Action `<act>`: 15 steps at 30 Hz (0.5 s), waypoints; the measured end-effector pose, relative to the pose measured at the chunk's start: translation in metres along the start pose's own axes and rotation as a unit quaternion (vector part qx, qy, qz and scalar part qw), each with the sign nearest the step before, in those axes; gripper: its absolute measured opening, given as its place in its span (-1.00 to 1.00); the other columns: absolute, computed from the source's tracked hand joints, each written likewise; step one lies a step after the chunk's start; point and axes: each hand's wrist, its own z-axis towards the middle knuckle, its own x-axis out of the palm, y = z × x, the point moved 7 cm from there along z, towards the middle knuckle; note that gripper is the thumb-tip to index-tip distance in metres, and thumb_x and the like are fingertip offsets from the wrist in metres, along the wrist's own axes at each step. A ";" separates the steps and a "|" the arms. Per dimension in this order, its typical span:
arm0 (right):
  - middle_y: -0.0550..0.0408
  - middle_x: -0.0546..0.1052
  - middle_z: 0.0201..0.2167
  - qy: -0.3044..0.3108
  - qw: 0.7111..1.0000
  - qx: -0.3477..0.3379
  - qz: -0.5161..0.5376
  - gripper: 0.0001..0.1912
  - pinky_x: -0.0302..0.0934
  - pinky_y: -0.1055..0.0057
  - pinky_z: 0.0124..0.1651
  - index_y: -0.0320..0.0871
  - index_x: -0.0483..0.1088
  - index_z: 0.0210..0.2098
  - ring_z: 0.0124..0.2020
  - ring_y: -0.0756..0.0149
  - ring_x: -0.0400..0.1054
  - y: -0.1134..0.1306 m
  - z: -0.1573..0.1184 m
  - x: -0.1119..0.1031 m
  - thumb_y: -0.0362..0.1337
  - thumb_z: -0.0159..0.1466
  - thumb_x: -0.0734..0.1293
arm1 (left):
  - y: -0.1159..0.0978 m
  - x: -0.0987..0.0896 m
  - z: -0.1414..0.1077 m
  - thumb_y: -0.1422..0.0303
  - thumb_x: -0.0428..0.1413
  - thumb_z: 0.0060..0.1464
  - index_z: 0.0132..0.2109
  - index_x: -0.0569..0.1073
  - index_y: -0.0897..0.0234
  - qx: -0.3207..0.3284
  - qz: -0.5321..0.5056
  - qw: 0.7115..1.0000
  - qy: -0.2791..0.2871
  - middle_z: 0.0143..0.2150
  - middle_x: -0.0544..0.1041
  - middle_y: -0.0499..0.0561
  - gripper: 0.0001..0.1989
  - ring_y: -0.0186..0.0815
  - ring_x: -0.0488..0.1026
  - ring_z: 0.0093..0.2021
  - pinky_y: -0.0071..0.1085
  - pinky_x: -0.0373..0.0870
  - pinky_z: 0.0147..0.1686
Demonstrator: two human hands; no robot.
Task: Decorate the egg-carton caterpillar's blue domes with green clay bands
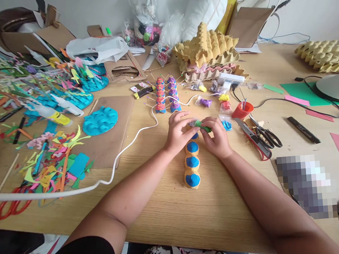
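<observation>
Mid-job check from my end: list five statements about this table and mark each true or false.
1. The left hand and right hand hold a small green packet. True.
2. The domed strip has red tops. False: the domed strip has blue tops.
3. A blue disc lies on brown cardboard. True.
4. The red cup is empty. False: thin items stand in the red cup.
5. The black-handled scissors lie beside the box cutter. True.

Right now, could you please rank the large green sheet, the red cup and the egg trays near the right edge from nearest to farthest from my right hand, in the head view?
From your right hand:
1. Red cup: just to the right, slightly beyond.
2. Large green sheet: well to the right.
3. Egg trays: far right, behind the sheet.
</observation>
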 end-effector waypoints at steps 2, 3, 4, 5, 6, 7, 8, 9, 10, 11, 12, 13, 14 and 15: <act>-0.05 0.61 -0.05 -0.003 1.000 -0.013 0.004 -0.85 0.49 0.05 -0.01 0.02 0.41 0.01 -0.01 0.11 0.55 0.003 0.000 -0.001 -0.33 0.49 0.29 | -0.002 -0.002 0.000 -0.02 0.27 0.29 0.06 0.70 0.13 0.010 -0.005 1.000 -0.012 0.25 0.57 0.18 -0.60 -0.05 0.43 0.37 0.04 0.34 0.46; -0.05 0.61 -0.05 -0.001 1.000 -0.015 0.005 -0.84 0.50 0.05 -0.01 0.03 0.41 0.01 0.00 0.11 0.55 0.004 0.000 -0.001 -0.33 0.50 0.28 | -0.003 -0.003 0.000 -0.02 0.27 0.29 0.06 0.70 0.13 0.014 -0.007 1.000 -0.016 0.25 0.56 0.18 -0.61 -0.06 0.43 0.36 0.04 0.34 0.46; -0.06 0.61 -0.04 0.001 1.000 -0.013 0.005 -0.85 0.50 0.05 -0.02 0.03 0.41 0.01 0.00 0.11 0.56 0.005 0.000 0.000 -0.33 0.50 0.27 | -0.003 -0.003 0.000 -0.01 0.28 0.29 0.05 0.70 0.12 0.015 -0.008 1.000 -0.017 0.24 0.57 0.18 -0.62 -0.06 0.44 0.36 0.04 0.35 0.46; -0.06 0.61 -0.04 0.004 1.000 -0.008 0.005 -0.86 0.50 0.04 -0.02 0.02 0.40 0.01 0.00 0.10 0.56 0.005 0.000 0.000 -0.30 0.50 0.28 | -0.003 -0.003 0.000 0.00 0.28 0.29 0.05 0.70 0.12 0.013 -0.008 1.000 -0.015 0.23 0.58 0.17 -0.64 -0.06 0.44 0.35 0.04 0.35 0.45; -0.07 0.61 -0.04 0.007 1.000 0.001 0.005 -0.87 0.50 0.03 -0.02 0.02 0.40 0.01 0.00 0.09 0.55 0.004 0.000 0.000 -0.27 0.50 0.29 | -0.002 -0.002 0.000 0.01 0.29 0.29 0.04 0.71 0.11 0.009 -0.007 1.000 -0.010 0.21 0.58 0.16 -0.65 -0.06 0.44 0.35 0.04 0.35 0.45; -0.08 0.61 -0.04 0.008 1.000 0.013 0.007 -0.86 0.50 0.02 -0.02 0.01 0.40 0.03 0.00 0.07 0.55 0.002 0.000 0.000 -0.23 0.49 0.31 | -0.002 -0.002 0.001 0.03 0.30 0.28 0.03 0.71 0.10 0.005 -0.005 1.000 -0.004 0.19 0.59 0.15 -0.67 -0.06 0.44 0.35 0.04 0.34 0.46; -0.09 0.61 -0.04 0.007 1.000 0.028 0.010 -0.83 0.50 0.03 -0.02 0.00 0.39 0.05 -0.01 0.07 0.54 0.000 -0.001 0.000 -0.18 0.48 0.33 | -0.001 -0.001 0.001 0.04 0.31 0.27 0.01 0.72 0.09 0.002 -0.003 1.000 0.002 0.17 0.60 0.13 -0.69 -0.07 0.44 0.34 0.05 0.32 0.48; -0.10 0.61 -0.04 0.006 0.999 0.042 0.017 -0.77 0.50 0.03 -0.01 -0.01 0.39 0.08 -0.01 0.06 0.54 -0.002 -0.001 0.000 -0.13 0.47 0.34 | -0.001 -0.001 0.001 0.05 0.32 0.27 0.00 0.72 0.08 0.001 -0.002 1.000 0.007 0.15 0.61 0.12 -0.71 -0.07 0.43 0.34 0.05 0.29 0.50; -0.10 0.61 -0.03 0.006 0.998 0.056 0.025 -0.70 0.50 0.03 -0.01 -0.03 0.38 0.12 -0.02 0.05 0.54 -0.005 -0.001 -0.001 -0.08 0.47 0.35 | -0.002 -0.001 0.002 0.06 0.33 0.26 -0.02 0.73 0.07 0.001 -0.002 1.000 0.011 0.13 0.61 0.11 -0.73 -0.07 0.43 0.33 0.06 0.27 0.51; -0.10 0.62 -0.02 0.008 0.997 0.068 0.036 -0.64 0.50 0.03 0.01 -0.03 0.37 0.16 -0.02 0.05 0.55 -0.008 -0.002 0.000 -0.03 0.46 0.36 | -0.002 -0.001 0.002 0.07 0.34 0.25 -0.04 0.74 0.06 0.001 -0.004 1.000 0.015 0.12 0.62 0.10 -0.74 -0.07 0.43 0.33 0.06 0.27 0.51; -0.10 0.63 -0.02 0.012 0.996 0.079 0.047 -0.58 0.50 0.03 0.02 -0.04 0.36 0.20 -0.02 0.05 0.55 -0.010 -0.002 0.000 0.01 0.46 0.35 | -0.003 -0.001 0.002 0.07 0.35 0.24 -0.05 0.74 0.05 0.002 -0.007 1.000 0.017 0.11 0.62 0.10 -0.75 -0.07 0.43 0.32 0.06 0.28 0.51; -0.09 0.64 -0.03 0.018 0.994 0.087 0.059 -0.54 0.50 0.03 0.03 -0.04 0.35 0.23 -0.02 0.06 0.56 -0.012 -0.003 0.001 0.05 0.46 0.34 | -0.003 0.000 0.002 0.07 0.35 0.23 -0.05 0.74 0.05 0.004 -0.011 1.000 0.018 0.10 0.62 0.10 -0.76 -0.07 0.43 0.32 0.06 0.29 0.49; -0.07 0.65 -0.04 0.025 0.993 0.096 0.068 -0.50 0.50 0.04 0.03 -0.04 0.34 0.26 -0.05 0.07 0.57 -0.013 -0.003 0.002 0.07 0.47 0.33 | -0.003 -0.001 0.002 0.07 0.35 0.23 -0.06 0.75 0.04 0.007 -0.015 1.000 0.018 0.09 0.62 0.10 -0.76 -0.07 0.43 0.31 0.06 0.32 0.47; -0.06 0.65 -0.07 0.033 0.991 0.105 0.075 -0.48 0.50 0.06 0.01 -0.04 0.34 0.28 -0.08 0.09 0.57 -0.014 -0.004 0.003 0.09 0.47 0.32 | -0.004 -0.001 0.002 0.07 0.35 0.23 -0.07 0.75 0.04 0.011 -0.019 1.000 0.016 0.08 0.62 0.10 -0.77 -0.07 0.43 0.30 0.05 0.34 0.46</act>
